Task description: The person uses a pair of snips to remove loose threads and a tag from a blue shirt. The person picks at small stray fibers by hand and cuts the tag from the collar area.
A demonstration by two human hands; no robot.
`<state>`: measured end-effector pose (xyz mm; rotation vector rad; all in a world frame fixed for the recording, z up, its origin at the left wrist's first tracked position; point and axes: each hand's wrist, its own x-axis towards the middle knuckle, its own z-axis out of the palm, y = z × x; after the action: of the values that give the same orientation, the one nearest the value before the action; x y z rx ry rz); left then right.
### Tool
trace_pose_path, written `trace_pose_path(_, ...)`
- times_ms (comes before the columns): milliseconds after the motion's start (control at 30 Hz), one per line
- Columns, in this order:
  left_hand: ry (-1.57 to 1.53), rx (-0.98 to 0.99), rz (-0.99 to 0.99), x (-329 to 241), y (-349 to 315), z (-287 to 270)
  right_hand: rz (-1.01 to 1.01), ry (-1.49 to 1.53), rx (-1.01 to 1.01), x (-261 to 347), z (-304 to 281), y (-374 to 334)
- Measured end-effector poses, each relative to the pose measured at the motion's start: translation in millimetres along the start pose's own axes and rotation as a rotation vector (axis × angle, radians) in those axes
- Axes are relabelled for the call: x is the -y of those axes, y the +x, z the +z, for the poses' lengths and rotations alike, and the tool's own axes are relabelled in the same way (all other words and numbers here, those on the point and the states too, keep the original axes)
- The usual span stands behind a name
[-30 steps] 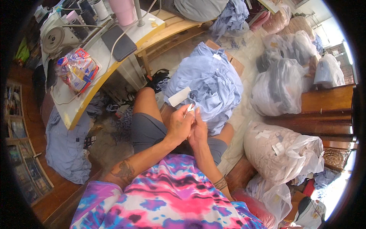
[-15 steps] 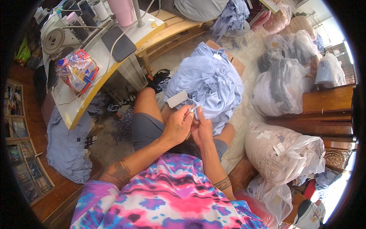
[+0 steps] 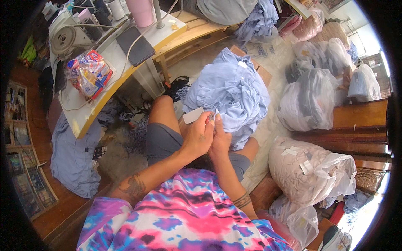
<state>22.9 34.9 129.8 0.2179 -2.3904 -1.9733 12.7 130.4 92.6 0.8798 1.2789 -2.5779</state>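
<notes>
A heap of light blue cloth garments (image 3: 228,90) lies in front of me, its near edge reaching my hands. My left hand (image 3: 198,136) is closed around a small red and metal tool (image 3: 208,119), mostly hidden by the fingers. Against it, my right hand (image 3: 219,137) is closed too, thumb up, pinching an edge of the blue cloth. A pale rectangular card (image 3: 193,115) shows just beyond my left hand, beside the heap.
At the left, a table (image 3: 161,39) bears a snack packet (image 3: 89,74), a dark phone-shaped slab (image 3: 135,47) and a pink tumbler (image 3: 140,11). More blue cloth (image 3: 75,154) hangs below it. Stuffed plastic bags (image 3: 309,100) line the right side, near brown wooden furniture (image 3: 347,118).
My hands have drawn closer together at the near edge of the cloth. The left fingers now wrap the red tool more fully. The whole view has shifted slightly.
</notes>
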Motion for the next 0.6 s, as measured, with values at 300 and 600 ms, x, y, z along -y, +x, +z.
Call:
trace_pose_path(300,-0.218,0.153,-0.232,15,16,-7,0.016,-0.04,0.089,1,-19,18)
trace_pose_path(600,-0.311,0.22,-0.28,12,18,-16,0.096,-0.006,0.148,2,-15,13)
